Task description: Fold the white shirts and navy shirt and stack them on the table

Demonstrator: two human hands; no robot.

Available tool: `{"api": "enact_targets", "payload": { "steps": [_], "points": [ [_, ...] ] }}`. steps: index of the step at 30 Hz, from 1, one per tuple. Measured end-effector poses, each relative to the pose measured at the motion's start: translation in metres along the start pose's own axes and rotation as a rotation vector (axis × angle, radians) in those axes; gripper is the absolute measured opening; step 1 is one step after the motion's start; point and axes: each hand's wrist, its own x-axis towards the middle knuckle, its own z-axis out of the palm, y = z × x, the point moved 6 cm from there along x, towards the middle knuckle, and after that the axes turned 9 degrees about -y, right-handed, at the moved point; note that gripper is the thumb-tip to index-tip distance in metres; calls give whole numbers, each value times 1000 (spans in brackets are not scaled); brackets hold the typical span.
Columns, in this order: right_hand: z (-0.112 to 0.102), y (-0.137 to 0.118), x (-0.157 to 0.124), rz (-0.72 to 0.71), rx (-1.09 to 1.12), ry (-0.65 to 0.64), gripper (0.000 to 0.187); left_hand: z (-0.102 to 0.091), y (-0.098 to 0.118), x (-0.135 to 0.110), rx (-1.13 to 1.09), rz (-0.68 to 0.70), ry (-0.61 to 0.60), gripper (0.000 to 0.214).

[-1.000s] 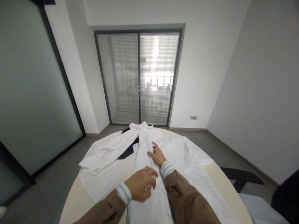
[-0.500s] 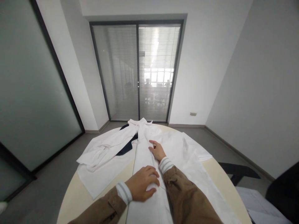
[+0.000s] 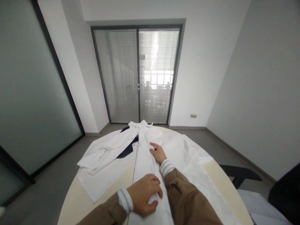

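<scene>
A white collared shirt (image 3: pixel 144 162) lies spread over the round table, with its collar at the far edge and a long fold running toward me. My left hand (image 3: pixel 147 192) rests on the near part of this fold, fingers bent and spaced from the thumb, palm down. Farther up the cloth, my right hand (image 3: pixel 158 153) touches the shirt with thumb and index finger apart; its other fingers are partly hidden. Dark navy cloth (image 3: pixel 126 151) shows between the left sleeve (image 3: pixel 103 150) and the central fold.
The cream round table (image 3: pixel 72 200) shows along its left and right rims. A dark chair part (image 3: pixel 241 172) and white papers or cloth (image 3: pixel 262 204) are at the right. Beyond the table stands a glass door with blinds (image 3: pixel 138 75).
My left hand has slid slightly toward me and to the right along the fold. My right hand stays at nearly the same place on the shirt.
</scene>
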Motion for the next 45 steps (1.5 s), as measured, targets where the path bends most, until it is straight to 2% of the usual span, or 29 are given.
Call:
{"api": "enact_targets", "payload": {
  "steps": [3, 7, 9, 14, 16, 18, 20, 21, 24, 26, 28, 30, 33, 35, 39, 43, 45],
  "points": [
    [-1, 0, 0, -8, -6, 5, 51, 6, 5, 1, 3, 48, -57, 19],
    [-1, 0, 0, -8, -10, 7, 51, -5, 8, 2, -177, 10, 69, 7],
    [-1, 1, 1, -3, -10, 12, 51, -8, 8, 2, -234, -22, 111, 9],
    [-1, 1, 0, 4, -7, 15, 51, 8, 11, 4, -181, -2, -39, 5],
    [-1, 1, 0, 7, -2, 8, 51, 5, 7, 5, -323, 2, 23, 20],
    [-1, 1, 1, 9, 3, 5, 52, -4, 2, 4, -545, -1, 159, 39],
    [-1, 2, 1, 10, 6, 5, 53, -11, -2, 4, -694, -16, 246, 47],
    [-1, 2, 1, 11, 7, 5, 53, -11, -1, 4, -698, -24, 244, 47],
    [-1, 3, 1, 7, 3, 5, 53, -3, 7, 5, -441, -27, 96, 33],
    [-1, 3, 2, 3, -2, 5, 53, 9, 14, 5, -210, 5, -30, 19],
    [-1, 4, 2, 1, -7, 3, 53, 22, 19, 5, -61, 57, -147, 16],
    [0, 4, 2, 4, -10, -2, 53, 36, 22, 7, 3, 106, -249, 12],
    [0, 4, 2, 12, -15, -6, 53, 51, 26, 9, -15, 159, -350, 5],
    [-1, 5, 2, 15, -23, -5, 53, 54, 28, 11, -97, 182, -365, 11],
    [-1, 5, 3, 14, -48, 5, 51, 55, 26, 16, -258, 178, -292, 23],
    [-1, 7, 3, 7, -87, 32, 50, 83, 19, 21, -224, 196, -311, 42],
    [-1, 9, 3, 2, -109, 48, 48, 90, 19, 24, -203, 230, -293, 47]
  ]
}}
